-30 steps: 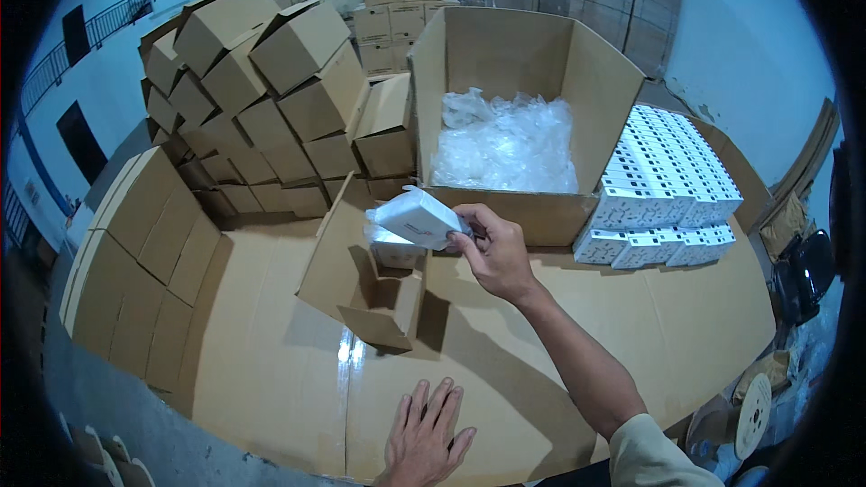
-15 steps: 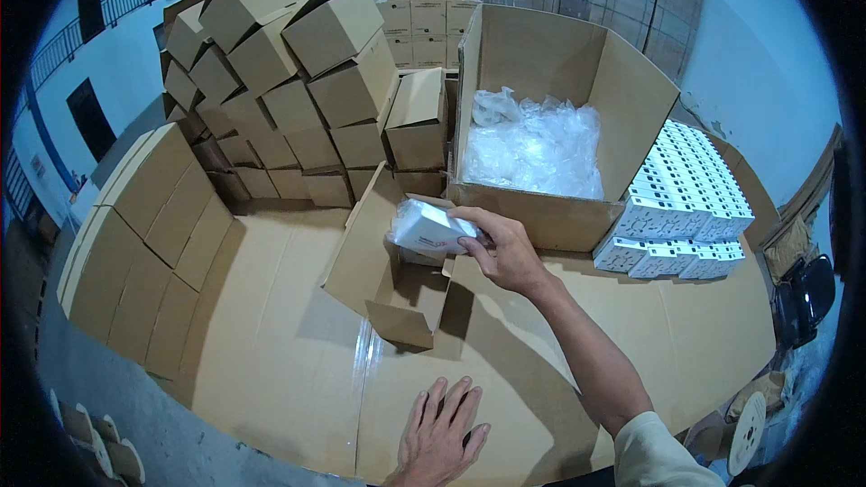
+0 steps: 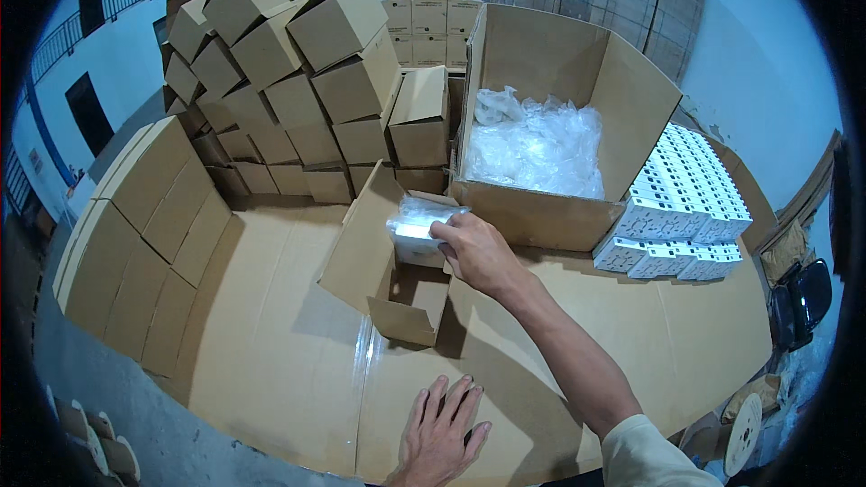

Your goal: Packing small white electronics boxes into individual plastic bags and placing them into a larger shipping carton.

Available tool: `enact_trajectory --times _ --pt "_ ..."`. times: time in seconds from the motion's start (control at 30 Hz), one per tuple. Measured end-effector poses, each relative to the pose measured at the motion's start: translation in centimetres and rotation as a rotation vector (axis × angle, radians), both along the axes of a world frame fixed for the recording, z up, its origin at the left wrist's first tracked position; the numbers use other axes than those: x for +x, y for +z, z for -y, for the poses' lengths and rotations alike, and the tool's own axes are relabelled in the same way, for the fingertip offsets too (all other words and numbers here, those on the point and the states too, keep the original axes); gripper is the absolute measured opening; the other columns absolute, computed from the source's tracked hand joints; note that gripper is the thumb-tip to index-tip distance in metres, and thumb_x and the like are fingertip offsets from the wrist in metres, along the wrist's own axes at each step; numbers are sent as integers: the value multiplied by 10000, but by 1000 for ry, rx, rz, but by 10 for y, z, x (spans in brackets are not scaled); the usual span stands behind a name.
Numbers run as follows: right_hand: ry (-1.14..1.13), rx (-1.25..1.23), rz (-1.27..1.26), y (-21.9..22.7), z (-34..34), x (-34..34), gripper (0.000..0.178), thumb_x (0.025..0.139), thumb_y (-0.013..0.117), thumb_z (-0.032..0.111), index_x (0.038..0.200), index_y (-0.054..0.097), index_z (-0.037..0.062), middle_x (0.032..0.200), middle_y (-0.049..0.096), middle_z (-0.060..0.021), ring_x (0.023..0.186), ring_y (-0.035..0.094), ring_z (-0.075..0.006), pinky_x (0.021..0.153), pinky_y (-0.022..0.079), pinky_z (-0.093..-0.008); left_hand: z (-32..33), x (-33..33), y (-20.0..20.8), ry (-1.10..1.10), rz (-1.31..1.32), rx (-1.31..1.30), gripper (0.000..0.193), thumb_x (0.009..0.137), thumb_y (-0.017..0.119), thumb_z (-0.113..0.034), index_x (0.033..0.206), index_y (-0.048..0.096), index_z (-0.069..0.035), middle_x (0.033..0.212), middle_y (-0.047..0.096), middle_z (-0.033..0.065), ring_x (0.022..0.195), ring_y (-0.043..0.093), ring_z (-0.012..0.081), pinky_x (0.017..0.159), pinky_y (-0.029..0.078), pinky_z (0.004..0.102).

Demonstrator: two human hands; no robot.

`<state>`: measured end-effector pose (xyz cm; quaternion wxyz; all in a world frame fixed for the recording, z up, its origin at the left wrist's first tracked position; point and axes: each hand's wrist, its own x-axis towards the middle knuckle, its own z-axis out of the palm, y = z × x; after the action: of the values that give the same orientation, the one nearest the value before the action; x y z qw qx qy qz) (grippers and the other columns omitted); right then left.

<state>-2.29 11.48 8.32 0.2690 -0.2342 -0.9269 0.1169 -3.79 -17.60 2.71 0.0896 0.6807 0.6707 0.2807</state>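
A small white box wrapped in clear plastic (image 3: 413,236) is at the far end of an open brown carton (image 3: 355,248), partly below its rim. My right hand (image 3: 483,255) grips the wrapped box by its right edge, fingers closed on it. How deep the box sits, and whether another lies under it, I cannot tell. The carton's flaps stand spread, and its near part shows a bare inside. Close to the table's front edge, my left hand (image 3: 442,433) lies flat on the cardboard-covered table (image 3: 289,370), fingers spread, holding nothing.
A large open carton (image 3: 541,215) of clear plastic bags (image 3: 537,149) stands behind my right hand. Rows of white boxes (image 3: 672,216) are stacked at right. Brown cartons (image 3: 347,22) pile up at back left, and more closed cartons (image 3: 135,252) line the left edge.
My right hand has shifted slightly left, and the wrapped white box has turned and lowered into the carton. My left hand has stayed in place.
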Motion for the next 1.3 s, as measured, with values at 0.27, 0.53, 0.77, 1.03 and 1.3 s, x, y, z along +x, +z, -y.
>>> enact_trajectory --times 0.27,0.53,0.77,1.03,1.3 --pt "-121 224 111 -6 10 -19 124 757 701 65 872 707 21 976 631 -165 995 615 -340 885 529 -442 0 1 -3 -4 -15 -18 563 906 654 -288 1393 531 -33 1460 486 179 1376 391 427 1153 299 544" --pt "-156 37 142 5 17 -3 188 895 659 213 976 738 63 1147 579 -173 1126 548 -338 968 478 -496 -13 -1 -7 -30 -177 -87 626 937 633 -433 1435 488 -83 1512 433 106 1369 388 379 1117 330 544" --pt "-19 -151 0 -24 22 83 703 1022 517 450 1605 241 172 1642 167 -248 1433 311 -495 1169 312 -573 -62 10 -25 -167 -180 -153 717 947 611 -455 1507 415 -52 1592 348 158 1470 275 419 1200 209 575" --pt "-304 -187 144 -33 45 258 703 1019 529 426 1607 224 189 1624 244 -218 1429 352 -445 1152 351 -557 -138 26 -10 -110 -167 -134 695 967 549 -416 1531 381 -46 1625 298 172 1520 185 405 1246 114 535" --pt "-777 -136 163 -40 27 455 663 999 583 321 1574 290 169 1546 367 -226 1379 421 -423 1108 394 -547 -191 35 -19 -127 -208 -93 630 969 555 -364 1515 416 -83 1590 348 176 1495 238 410 1239 130 529"
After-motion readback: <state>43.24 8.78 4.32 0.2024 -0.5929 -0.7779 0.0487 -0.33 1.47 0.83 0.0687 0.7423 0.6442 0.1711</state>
